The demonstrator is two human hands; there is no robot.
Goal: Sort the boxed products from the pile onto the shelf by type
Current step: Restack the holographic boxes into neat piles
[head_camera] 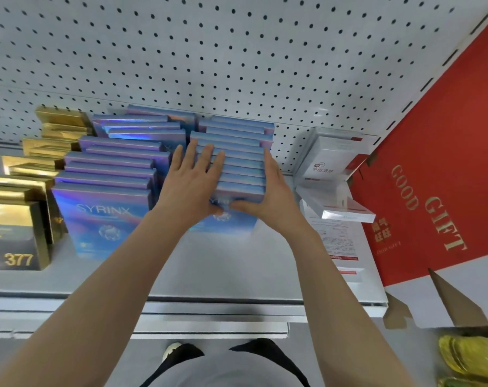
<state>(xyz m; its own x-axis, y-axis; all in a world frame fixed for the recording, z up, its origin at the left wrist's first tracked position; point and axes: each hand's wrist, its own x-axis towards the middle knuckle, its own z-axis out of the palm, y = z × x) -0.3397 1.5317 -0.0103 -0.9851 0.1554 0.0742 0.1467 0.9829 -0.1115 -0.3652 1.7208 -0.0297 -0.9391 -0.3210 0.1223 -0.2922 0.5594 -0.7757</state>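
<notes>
Blue holographic SYRINX boxes stand in two rows on the grey shelf point(223, 272). The left row point(109, 174) stands untouched. My left hand point(191, 181) lies flat with straight fingers on the tops and left side of the right row point(237, 157). My right hand point(268, 196) presses against that row's right side, thumb across the front box. Both thumbs meet at the front box. Gold boxes point(28, 196) marked 377 line up at the far left. White boxes point(332, 174) lie loosely heaped at the right.
A white pegboard point(237, 51) backs the shelf. A large red GOOD GIFT carton point(432, 191) leans at the right, with open cardboard flaps point(455, 300) below it. Yellow-green packets point(471, 358) lie at the bottom right. The shelf's front edge point(209, 308) runs below my forearms.
</notes>
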